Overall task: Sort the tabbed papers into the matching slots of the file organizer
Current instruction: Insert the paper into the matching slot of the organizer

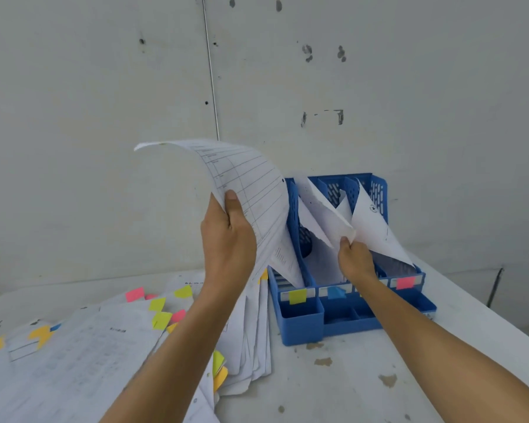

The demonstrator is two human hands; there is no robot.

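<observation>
Holding curled printed sheet (245, 184) aloft in left grip (228, 239), above tabbed stack (89, 346) fanned on worktop (348, 380), just left of blue file organizer (300, 325). Pinching corner of slotted papers (327, 215) in right grip (356, 259), over middle slots.

A stained white table (348, 386) stands against a scuffed, pockmarked pale wall (89, 117).

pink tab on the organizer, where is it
Head view, right side: the pink tab marks the rightmost slot of the file organizer, beside the right forearm.
</observation>
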